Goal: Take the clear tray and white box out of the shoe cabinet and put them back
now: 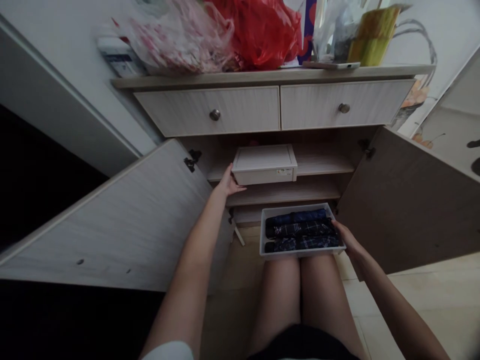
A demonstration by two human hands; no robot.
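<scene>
My left hand grips the left front corner of a white lidded box, thumb against its side and fingers under it. The box juts out past the front of the cabinet's upper inner shelf. On the right, my right hand holds the right edge of a shallow white plastic tray, level above my knees. Inside the tray lie three folded umbrellas side by side: a blue one, a dark plaid one and another plaid one. The right fingertips are partly hidden.
Two cabinet doors, left and right, stand swung wide on both sides. Two closed drawers sit above. On the cabinet top are a red plastic bag, a clear bag, a white bottle and a yellow container.
</scene>
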